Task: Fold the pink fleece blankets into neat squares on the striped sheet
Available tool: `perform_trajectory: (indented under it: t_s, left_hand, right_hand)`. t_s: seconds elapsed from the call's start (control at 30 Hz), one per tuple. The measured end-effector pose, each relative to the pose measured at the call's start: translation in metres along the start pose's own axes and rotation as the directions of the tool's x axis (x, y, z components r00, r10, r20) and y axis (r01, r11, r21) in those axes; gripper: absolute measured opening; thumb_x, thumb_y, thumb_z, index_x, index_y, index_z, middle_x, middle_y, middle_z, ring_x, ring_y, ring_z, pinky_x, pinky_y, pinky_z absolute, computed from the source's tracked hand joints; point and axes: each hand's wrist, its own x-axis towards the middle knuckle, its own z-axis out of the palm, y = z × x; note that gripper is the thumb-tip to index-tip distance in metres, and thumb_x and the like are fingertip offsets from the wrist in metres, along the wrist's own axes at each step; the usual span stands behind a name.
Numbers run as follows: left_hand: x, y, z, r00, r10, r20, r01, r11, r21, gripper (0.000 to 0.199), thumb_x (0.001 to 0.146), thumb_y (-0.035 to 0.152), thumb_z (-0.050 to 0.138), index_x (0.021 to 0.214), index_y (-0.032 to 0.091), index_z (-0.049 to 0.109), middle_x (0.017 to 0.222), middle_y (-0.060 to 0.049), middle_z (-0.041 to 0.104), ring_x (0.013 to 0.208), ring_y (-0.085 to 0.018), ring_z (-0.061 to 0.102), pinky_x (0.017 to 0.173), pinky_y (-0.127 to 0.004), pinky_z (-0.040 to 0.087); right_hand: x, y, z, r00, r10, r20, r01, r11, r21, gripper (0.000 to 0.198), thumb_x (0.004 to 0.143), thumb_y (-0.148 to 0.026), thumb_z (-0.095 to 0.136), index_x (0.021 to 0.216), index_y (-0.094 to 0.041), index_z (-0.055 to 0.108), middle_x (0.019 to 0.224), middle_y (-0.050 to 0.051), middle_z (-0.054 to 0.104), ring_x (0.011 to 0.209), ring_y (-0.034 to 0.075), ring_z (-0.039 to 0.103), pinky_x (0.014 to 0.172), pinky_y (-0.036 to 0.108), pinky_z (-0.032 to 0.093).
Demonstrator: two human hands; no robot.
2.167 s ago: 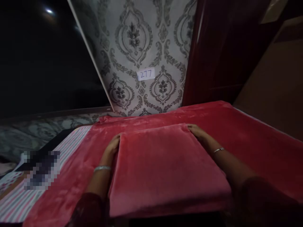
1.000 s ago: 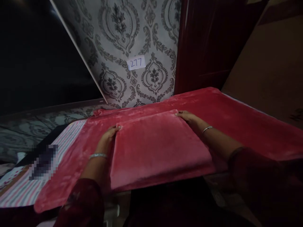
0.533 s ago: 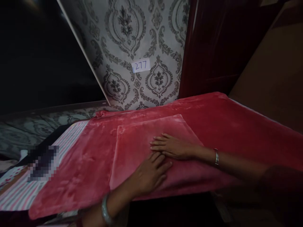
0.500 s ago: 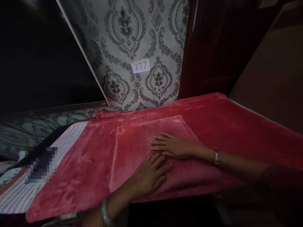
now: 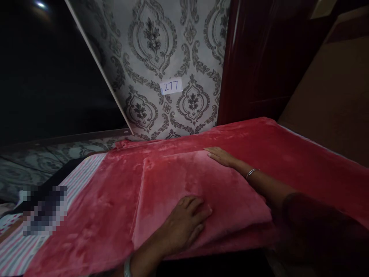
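A folded pink plush blanket (image 5: 170, 181) lies on a larger red plush cloth (image 5: 302, 169) that covers the table. On the near part of the folded blanket rests my left hand (image 5: 184, 221), its fingers apart and slightly bent, holding nothing. My right hand (image 5: 220, 156) lies at the far right corner of the blanket, palm down with fingers stretched out. Near the front edge, the folded layers show one above another. A silvery bangle (image 5: 127, 265) circles the left wrist, and a thinner bracelet (image 5: 251, 172) is on the right one.
To the left a striped cloth (image 5: 83, 173) shows beside the red cover, with a blurred patch (image 5: 46, 211) over it. A large dark screen (image 5: 52, 77) stands at the back left. Behind are a patterned wall (image 5: 196, 57) with a "277" label (image 5: 171, 85) and a dark red panel (image 5: 256, 61).
My right hand has slid from the middle of the blanket to its far right corner. The left hand stays near the same spot. The blanket's right side now shows more fully.
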Motion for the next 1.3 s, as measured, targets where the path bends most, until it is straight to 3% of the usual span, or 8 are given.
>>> perform_trajectory:
  t_s: [0.13,0.27,0.37,0.6,0.77,0.9,1.1,1.3]
  left_hand:
    - [-0.007,0.001,-0.003,0.999,-0.017,-0.045,0.012,0.994,-0.113,0.041,0.098,0.029,0.051,0.139,0.027,0.059,0.140,-0.012,0.060,0.130,-0.025,0.054,0.113,-0.047,0.042]
    - [-0.010,-0.019,-0.025,0.964,-0.150,-0.222,0.085,0.957,-0.278,0.038,0.102,0.029,0.040,0.129,0.025,0.066,0.130,-0.008,0.069,0.124,-0.023,0.060,0.111,-0.041,0.043]
    - [0.004,-0.057,-0.051,0.846,-0.380,-0.374,0.264,0.908,-0.325,0.039,0.098,0.029,0.045,0.130,0.021,0.066,0.136,-0.010,0.066,0.131,-0.028,0.056,0.117,-0.045,0.037]
    - [0.047,-0.127,-0.053,0.599,-0.686,-0.414,0.633,0.722,-0.279,0.039,0.093,0.029,0.054,0.128,0.016,0.065,0.143,-0.016,0.061,0.143,-0.035,0.044,0.125,-0.055,0.012]
    - [0.037,-0.129,-0.018,0.643,-0.702,-0.305,0.739,0.674,0.004,0.052,0.100,0.038,0.042,0.143,0.012,0.055,0.154,-0.018,0.047,0.150,-0.032,0.033,0.125,-0.055,0.007]
    - [0.035,-0.127,-0.016,0.662,-0.704,-0.259,0.750,0.616,0.241,0.059,0.103,0.040,0.030,0.151,0.010,0.044,0.159,-0.016,0.041,0.151,-0.028,0.032,0.125,-0.055,0.014]
    - [0.039,-0.128,-0.017,0.659,-0.703,-0.267,0.750,0.592,0.295,0.059,0.102,0.042,0.034,0.151,0.011,0.045,0.158,-0.016,0.043,0.150,-0.030,0.035,0.124,-0.055,0.020]
    - [0.039,-0.129,-0.016,0.657,-0.705,-0.267,0.753,0.602,0.265,0.062,0.102,0.042,0.035,0.153,0.008,0.042,0.159,-0.018,0.041,0.150,-0.030,0.034,0.125,-0.054,0.017]
  right_hand:
    - [-0.001,-0.024,-0.019,0.995,0.094,0.044,-0.090,0.992,-0.086,0.065,0.100,-0.058,0.037,0.157,-0.027,0.039,0.163,0.010,0.033,0.152,0.034,0.024,0.121,0.063,0.018]
    - [-0.011,-0.086,-0.023,0.986,-0.168,0.015,0.168,0.977,-0.128,0.062,0.101,-0.051,0.039,0.159,-0.027,0.034,0.165,0.008,0.027,0.154,0.033,0.017,0.122,0.063,0.013]
    - [-0.017,-0.147,-0.005,0.931,-0.360,0.060,0.364,0.929,-0.063,0.061,0.100,-0.040,0.040,0.159,-0.023,0.035,0.165,0.008,0.030,0.153,0.028,0.024,0.125,0.051,0.019]
    - [0.003,-0.235,0.060,0.984,-0.170,0.055,0.175,0.978,-0.111,0.066,0.097,-0.027,0.037,0.157,-0.001,0.031,0.162,0.021,0.028,0.153,0.031,0.022,0.126,0.053,0.015]
    - [0.005,-0.214,0.070,0.984,-0.166,0.066,0.177,0.962,-0.209,0.060,0.100,-0.032,0.036,0.155,-0.009,0.038,0.163,0.013,0.031,0.154,0.026,0.020,0.126,0.050,0.011]
    - [0.000,-0.154,0.036,0.997,0.073,0.003,-0.068,0.945,-0.321,0.065,0.100,-0.044,0.039,0.154,-0.008,0.040,0.162,0.017,0.033,0.151,0.032,0.027,0.122,0.055,0.019]
    - [-0.036,-0.069,0.004,0.911,0.385,-0.149,-0.412,0.826,-0.386,0.070,0.102,-0.051,0.030,0.157,-0.009,0.034,0.165,0.017,0.027,0.152,0.032,0.024,0.120,0.057,0.023]
    - [-0.053,-0.055,-0.012,0.848,0.522,-0.091,-0.525,0.806,-0.272,0.073,0.102,-0.053,0.022,0.161,-0.009,0.021,0.166,0.019,0.020,0.152,0.031,0.024,0.118,0.056,0.029]
